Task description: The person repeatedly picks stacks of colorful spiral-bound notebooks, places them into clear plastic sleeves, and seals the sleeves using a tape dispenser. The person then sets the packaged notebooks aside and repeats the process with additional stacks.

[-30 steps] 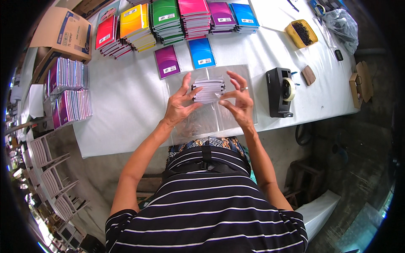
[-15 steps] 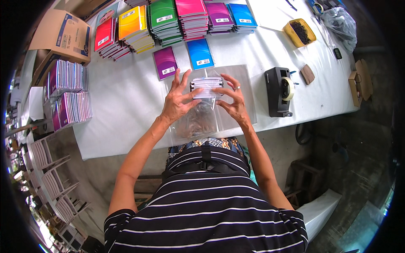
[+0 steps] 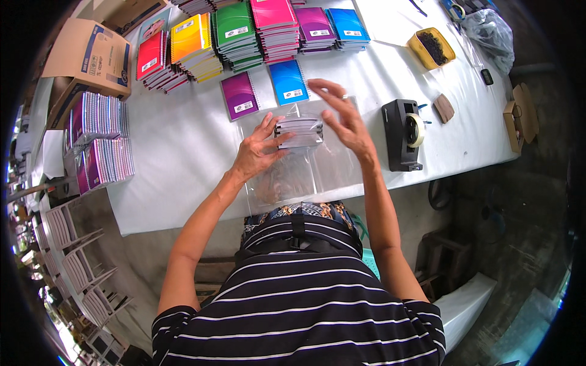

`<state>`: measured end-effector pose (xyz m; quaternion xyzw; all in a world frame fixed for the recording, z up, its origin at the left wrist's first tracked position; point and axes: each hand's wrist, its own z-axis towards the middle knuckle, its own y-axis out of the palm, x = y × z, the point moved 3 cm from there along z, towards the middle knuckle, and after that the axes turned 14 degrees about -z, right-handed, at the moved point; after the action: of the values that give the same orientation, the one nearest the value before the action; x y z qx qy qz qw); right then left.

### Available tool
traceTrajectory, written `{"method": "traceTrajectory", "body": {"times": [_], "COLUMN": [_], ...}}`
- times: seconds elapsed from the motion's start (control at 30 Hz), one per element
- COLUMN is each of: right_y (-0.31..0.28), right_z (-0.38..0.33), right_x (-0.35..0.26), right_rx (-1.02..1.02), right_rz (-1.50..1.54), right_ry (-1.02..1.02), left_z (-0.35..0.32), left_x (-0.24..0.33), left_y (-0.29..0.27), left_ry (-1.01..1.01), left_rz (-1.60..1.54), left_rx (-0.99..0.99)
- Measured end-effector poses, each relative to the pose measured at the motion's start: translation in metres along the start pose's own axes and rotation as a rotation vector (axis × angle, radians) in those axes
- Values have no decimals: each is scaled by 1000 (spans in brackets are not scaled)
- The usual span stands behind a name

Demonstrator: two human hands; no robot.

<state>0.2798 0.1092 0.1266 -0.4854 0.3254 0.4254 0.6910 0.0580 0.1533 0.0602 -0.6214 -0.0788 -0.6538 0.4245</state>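
Observation:
A small stack of spiral notebooks (image 3: 302, 132) stands edge-up on a clear plastic bag (image 3: 287, 177), with film partly over it. My left hand (image 3: 259, 149) grips the stack at its left side, thumb on the near face and fingers behind. My right hand (image 3: 348, 125) is apart from the stack, to its right, fingers stretched out and nothing in them. Its fingertips are beside the blue notebook (image 3: 288, 82), which lies flat beyond the stack. Left of that lies a purple notebook (image 3: 240, 96).
Piles of notebooks in several colours, such as a green pile (image 3: 232, 27), line the far side. A black tape dispenser (image 3: 400, 137), a brown block (image 3: 444, 108) and a yellow tub (image 3: 431, 49) stand to the right. Wrapped notebooks (image 3: 104, 161) and a carton (image 3: 91, 55) are left.
My right hand has let go of the stack's right side and moved up and to the right, its fingers straightening. My left hand stays on the stack.

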Motion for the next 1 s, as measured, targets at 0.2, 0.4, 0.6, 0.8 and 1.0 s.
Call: {"method": "traceTrajectory", "body": {"times": [0.2,0.4,0.6,0.8,1.0], "right_y": [-25,25,31,25,26], "right_z": [-52,-65,-59,-47,-27], "right_x": [34,43,36,22,-4], "right_rx": [-8,-101,18,18,36], "right_rz": [-77,-114,-183,-268,-456], "right_ry": [162,152,110,89,-62], "left_z": [7,7,11,21,25], "left_x": [4,3,9,17,15], "left_y": [0,-1,-4,-10,-13], "left_ry": [94,72,108,171,148], "left_rz": [92,91,168,297,317], "left_rx": [34,63,57,-14,-67]}}
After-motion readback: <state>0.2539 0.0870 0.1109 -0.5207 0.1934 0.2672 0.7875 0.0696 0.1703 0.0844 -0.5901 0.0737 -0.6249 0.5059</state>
